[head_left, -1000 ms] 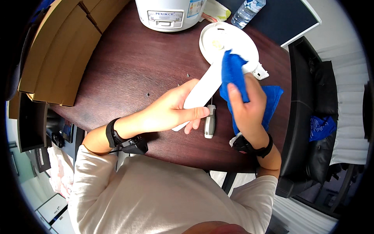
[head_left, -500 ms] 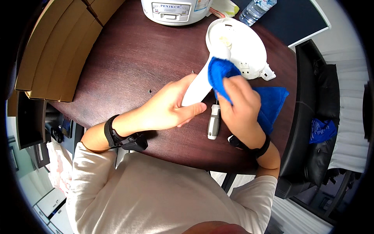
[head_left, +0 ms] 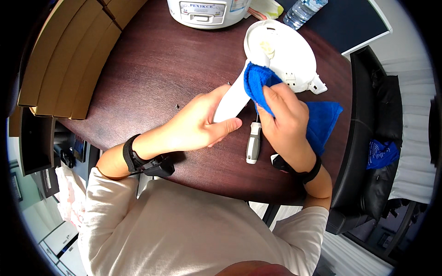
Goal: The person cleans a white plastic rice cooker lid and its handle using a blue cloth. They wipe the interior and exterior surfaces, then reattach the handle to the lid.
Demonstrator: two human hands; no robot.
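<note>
My left hand [head_left: 202,122] is wrapped around a long, smooth white plastic piece [head_left: 231,102], its thumb along the near end. The piece slants away from me, and its far end overlaps a round white plastic cover [head_left: 294,53] on the table. Bunched in my right hand [head_left: 287,112] is a blue cloth [head_left: 260,82], pressed against the right side of the white piece. More blue cloth [head_left: 324,122] lies right of that hand; whether the two are joined is hidden. Below the piece, a grey-and-white-handled screwdriver [head_left: 253,143] rests on the table, its tip hidden.
A white rice cooker [head_left: 205,14] stands at the far edge, with a water bottle [head_left: 304,14] to its right. One small screw [head_left: 177,106] lies left on the dark table [head_left: 152,60]. Cardboard boxes [head_left: 69,60] are at left, a black sofa [head_left: 368,115] at right.
My right hand has shifted slightly upward with the blue cloth, along the white piece. My left hand keeps its hold almost unmoved.
</note>
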